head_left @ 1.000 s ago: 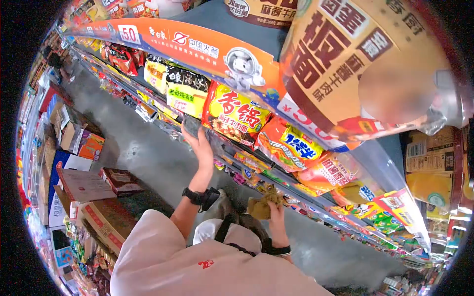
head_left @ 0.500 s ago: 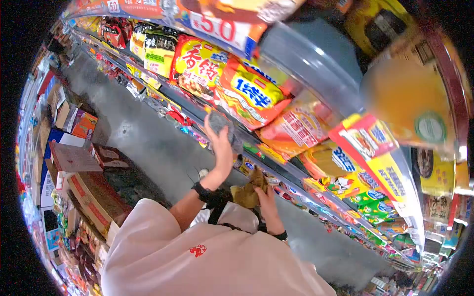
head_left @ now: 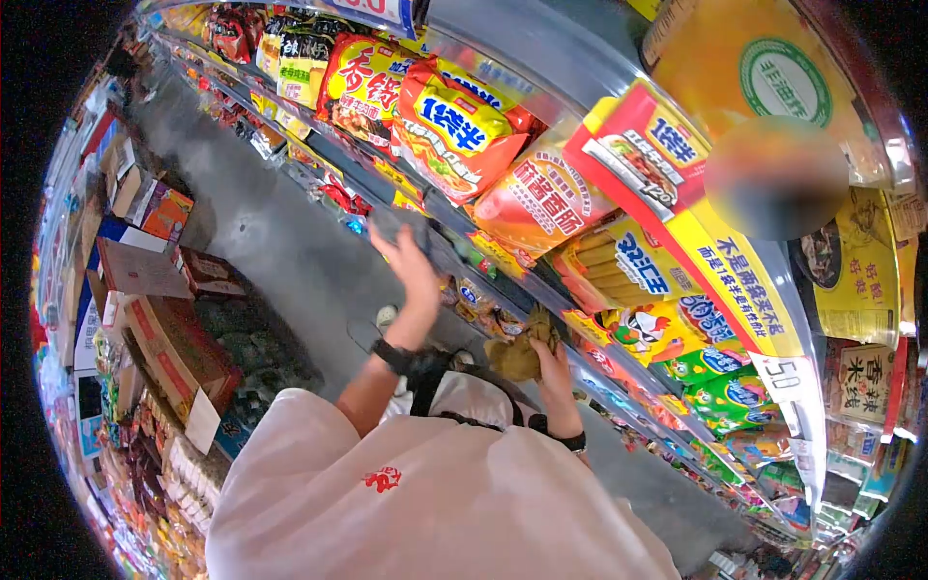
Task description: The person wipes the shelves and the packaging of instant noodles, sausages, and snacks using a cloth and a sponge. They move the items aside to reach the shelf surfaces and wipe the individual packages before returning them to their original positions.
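Observation:
My left hand [head_left: 414,275], with a black watch [head_left: 394,357] on its wrist, reaches to the front edge of a shelf [head_left: 454,261]. It presses a grey cloth [head_left: 398,226] near that edge, below red and yellow food packets [head_left: 447,124]. Closer to my body, my right hand [head_left: 554,375] is closed on a crumpled olive-brown cloth [head_left: 515,357]. This cloth hangs beside the lower shelf edges. The packets above my hands stand in a row along the shelf.
A clear shelf guard and a yellow price sign [head_left: 715,271] jut out on the right. Across the grey aisle floor [head_left: 290,261], opened cardboard boxes [head_left: 174,348] stand along the left. A dark bag-like strap [head_left: 425,391] lies across my front.
The shelf goods have shifted up and left in view. My left hand has shifted slightly left with the grey cloth, and my right hand has moved right with the brown cloth.

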Demonstrator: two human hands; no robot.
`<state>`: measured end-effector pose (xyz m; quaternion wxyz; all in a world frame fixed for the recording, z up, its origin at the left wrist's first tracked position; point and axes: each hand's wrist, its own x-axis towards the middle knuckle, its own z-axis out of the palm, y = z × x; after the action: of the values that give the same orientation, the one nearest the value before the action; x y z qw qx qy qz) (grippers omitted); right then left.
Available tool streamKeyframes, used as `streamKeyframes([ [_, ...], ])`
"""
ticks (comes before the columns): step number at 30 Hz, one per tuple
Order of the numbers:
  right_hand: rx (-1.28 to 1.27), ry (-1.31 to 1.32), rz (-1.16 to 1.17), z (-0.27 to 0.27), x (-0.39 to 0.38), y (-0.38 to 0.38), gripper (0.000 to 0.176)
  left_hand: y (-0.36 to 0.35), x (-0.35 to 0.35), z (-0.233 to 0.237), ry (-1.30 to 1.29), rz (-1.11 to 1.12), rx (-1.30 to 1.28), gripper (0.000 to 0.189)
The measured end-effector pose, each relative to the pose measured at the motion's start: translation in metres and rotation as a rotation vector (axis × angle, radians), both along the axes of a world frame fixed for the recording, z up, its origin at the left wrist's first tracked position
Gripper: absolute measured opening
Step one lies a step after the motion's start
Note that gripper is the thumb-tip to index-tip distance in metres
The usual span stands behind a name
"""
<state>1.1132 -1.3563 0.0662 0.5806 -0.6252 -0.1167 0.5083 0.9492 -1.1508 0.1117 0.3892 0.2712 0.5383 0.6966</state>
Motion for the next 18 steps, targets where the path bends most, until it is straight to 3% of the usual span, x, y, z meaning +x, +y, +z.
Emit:
streamKeyframes([
  [3, -0.008, -0.128, -0.005, -0.021, -0.008, -0.006, 0.041, 0.038, -0.019, 0.005, -0.123, -0.109, 0.075, 0.053],
  [7, 0.079, -0.040, 0.076, 0.003, -0.016, -0.002, 0.043, 0.041, -0.008, -0.002, 0.067, -0.130, 0.022, 0.052],
  [9, -0.022, -0.022, 0.085, 0.001, -0.013, 0.003, 0.043, 0.021, 0.005, 0.007, 0.277, -0.111, 0.044, 0.053],
  [12, -0.033, -0.195, 0.107, -0.020, -0.008, 0.008, 0.043, 0.019, 0.007, 0.004, 0.190, -0.143, 0.029, 0.054],
  [14, -0.013, -0.160, 0.121, -0.019, -0.008, 0.011, 0.043, 0.026, 0.004, -0.009, 0.284, -0.109, 0.007, 0.053],
  [16, 0.005, -0.124, 0.129, -0.014, -0.009, 0.016, 0.042, 0.030, -0.002, -0.011, -0.084, -0.198, 0.103, 0.052],
  [18, 0.028, -0.177, 0.163, -0.013, -0.011, 0.019, 0.042, 0.027, -0.008, -0.003, -0.116, -0.180, 0.064, 0.052],
])
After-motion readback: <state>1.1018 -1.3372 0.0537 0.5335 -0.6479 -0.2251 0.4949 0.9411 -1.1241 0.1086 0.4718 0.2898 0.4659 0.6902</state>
